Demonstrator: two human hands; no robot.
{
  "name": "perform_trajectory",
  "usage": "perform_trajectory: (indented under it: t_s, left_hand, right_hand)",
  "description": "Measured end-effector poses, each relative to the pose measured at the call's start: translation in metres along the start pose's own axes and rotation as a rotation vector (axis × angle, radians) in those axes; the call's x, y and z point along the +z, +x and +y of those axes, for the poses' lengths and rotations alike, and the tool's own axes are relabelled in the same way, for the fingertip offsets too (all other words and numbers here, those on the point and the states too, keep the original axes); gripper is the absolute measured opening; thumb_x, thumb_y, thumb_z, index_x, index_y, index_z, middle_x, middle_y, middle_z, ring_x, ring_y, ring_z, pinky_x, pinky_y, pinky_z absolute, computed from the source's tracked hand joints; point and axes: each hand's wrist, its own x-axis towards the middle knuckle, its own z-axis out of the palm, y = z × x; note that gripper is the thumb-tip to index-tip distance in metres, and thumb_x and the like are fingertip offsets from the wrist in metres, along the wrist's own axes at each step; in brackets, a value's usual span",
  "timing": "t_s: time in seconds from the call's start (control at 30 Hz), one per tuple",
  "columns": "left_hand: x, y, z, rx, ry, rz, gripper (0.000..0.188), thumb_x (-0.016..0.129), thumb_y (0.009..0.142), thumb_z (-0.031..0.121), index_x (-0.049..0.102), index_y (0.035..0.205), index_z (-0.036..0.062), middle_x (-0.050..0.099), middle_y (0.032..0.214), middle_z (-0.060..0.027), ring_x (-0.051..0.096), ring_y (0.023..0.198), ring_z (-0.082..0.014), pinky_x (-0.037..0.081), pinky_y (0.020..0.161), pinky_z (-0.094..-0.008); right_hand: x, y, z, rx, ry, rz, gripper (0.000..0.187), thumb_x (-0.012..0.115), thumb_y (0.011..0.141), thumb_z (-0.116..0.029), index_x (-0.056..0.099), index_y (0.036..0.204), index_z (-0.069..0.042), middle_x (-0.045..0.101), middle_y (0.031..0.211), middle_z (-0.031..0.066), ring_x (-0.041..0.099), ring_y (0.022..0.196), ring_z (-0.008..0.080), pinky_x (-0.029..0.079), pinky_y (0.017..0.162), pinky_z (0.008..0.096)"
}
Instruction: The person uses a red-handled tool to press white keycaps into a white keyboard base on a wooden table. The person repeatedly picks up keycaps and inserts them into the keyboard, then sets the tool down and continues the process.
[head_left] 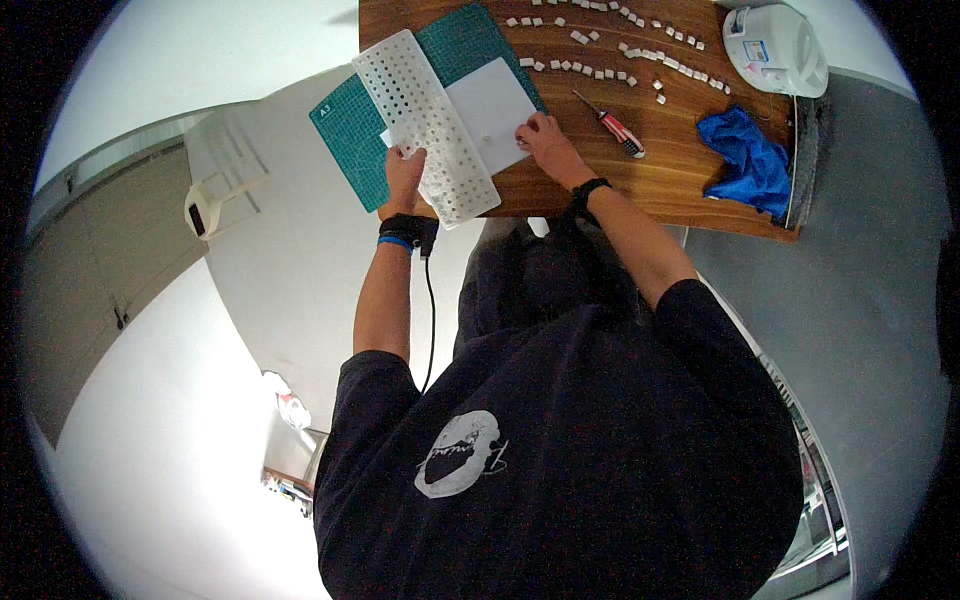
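A white keyboard without its keycaps [412,92], its face dotted with rows of holes, lies slanted across a green cutting mat [350,150]. My left hand [404,178] is closed on its left edge, thumb on top and the other fingers mostly hidden. Partly under the keyboard is a white sheet of paper [505,95], with a small pale piece [487,139] on it. At the sheet's right edge, my right hand [550,148] has its fingers curled and pressed together; what they hold, if anything, is too small to make out.
Several white keycaps [680,66] lie in loose rows across the far wooden table [560,195]. Right of my right hand is a red-and-black screwdriver-like tool [622,133]. A crumpled blue cloth [745,160] and a white rounded container [772,50] occupy the right end.
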Motion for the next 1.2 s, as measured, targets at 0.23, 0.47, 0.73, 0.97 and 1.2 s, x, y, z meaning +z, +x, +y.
perform_trajectory:
  t_s: [0.23,0.47,0.73,0.97,1.2]
  left_hand:
    - [0.040,-0.049,0.084,0.766,0.364,0.001,0.046,0.071,0.076,0.012,0.059,0.120,0.0044,0.057,0.118,-0.0197,0.052,0.113,-0.0392,0.042,0.100,-0.0479]
    - [0.090,-0.038,0.067,0.768,0.438,-0.259,0.017,0.059,0.085,0.003,0.068,0.099,0.0041,0.062,0.099,-0.0193,0.059,0.095,-0.0390,0.048,0.086,-0.0461]
    - [0.133,-0.072,0.120,0.732,0.230,-0.273,0.014,0.060,0.093,0.012,0.063,0.105,0.0047,0.065,0.096,-0.0203,0.062,0.093,-0.0410,0.051,0.079,-0.0474]
    - [0.283,-0.107,0.226,0.752,0.287,-0.591,0.024,0.065,0.090,0.012,0.061,0.112,0.0042,0.066,0.105,-0.0167,0.065,0.097,-0.0351,0.053,0.082,-0.0434]
    - [0.374,-0.129,0.276,1.009,0.206,-0.508,0.026,0.065,0.086,0.009,0.057,0.110,0.0050,0.061,0.106,-0.0181,0.058,0.098,-0.0399,0.050,0.084,-0.0492]
  right_hand:
    - [-0.010,-0.020,0.014,0.104,-0.051,0.004,0.020,0.060,0.090,-0.013,0.058,0.109,-0.010,0.049,0.110,0.0166,0.052,0.109,0.0367,0.049,0.091,0.0446]
    - [-0.065,-0.048,0.042,0.133,-0.088,0.099,0.023,0.063,0.091,-0.016,0.061,0.112,-0.010,0.053,0.114,0.0179,0.052,0.111,0.0382,0.048,0.094,0.0463]
    - [-0.129,-0.108,0.118,0.384,0.015,0.367,0.021,0.066,0.092,-0.015,0.061,0.110,-0.007,0.052,0.110,0.0176,0.054,0.102,0.0372,0.048,0.086,0.0476]
    - [-0.164,-0.159,0.206,0.509,-0.260,0.256,0.021,0.062,0.093,-0.015,0.062,0.111,-0.006,0.052,0.114,0.0209,0.053,0.109,0.0404,0.047,0.090,0.0515]
    - [-0.212,-0.186,0.256,0.605,-0.271,0.308,0.027,0.060,0.094,-0.013,0.058,0.119,-0.003,0.050,0.117,0.0253,0.049,0.111,0.0443,0.045,0.092,0.0541]
